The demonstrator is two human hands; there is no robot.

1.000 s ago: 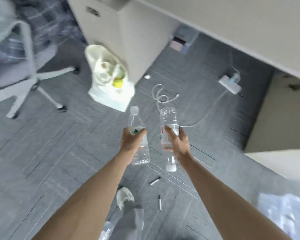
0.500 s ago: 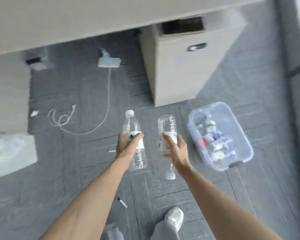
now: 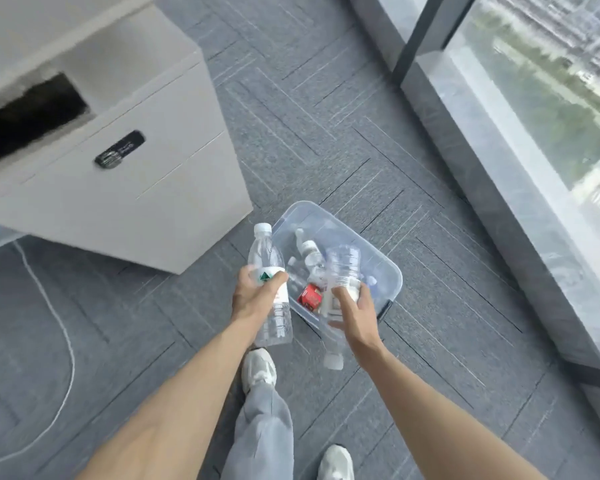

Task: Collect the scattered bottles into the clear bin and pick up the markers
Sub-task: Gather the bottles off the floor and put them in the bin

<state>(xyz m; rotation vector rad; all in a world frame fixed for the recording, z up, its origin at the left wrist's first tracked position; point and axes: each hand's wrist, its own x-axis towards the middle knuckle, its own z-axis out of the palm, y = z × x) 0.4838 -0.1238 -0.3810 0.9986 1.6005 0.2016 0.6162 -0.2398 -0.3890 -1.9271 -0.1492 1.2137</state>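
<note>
Two bottles held | left hand (image 3: 253, 296) fingers curl round a clear plastic white-capped bottle (image 3: 262, 254), upright beside the clear plastic floor bin (image 3: 394, 271) | right hand (image 3: 354, 315) fingers wrap a clear cap-down bottle (image 3: 343, 263) over it | we judge both light, crushable: grip mid-label.

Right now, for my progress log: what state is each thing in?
clear bin: lidless, partly filled with bottles
left hand: gripping left bottle
right hand: gripping right bottle
left bottle: capped, cap up
right bottle: capped, cap down
drawer: shut
</note>
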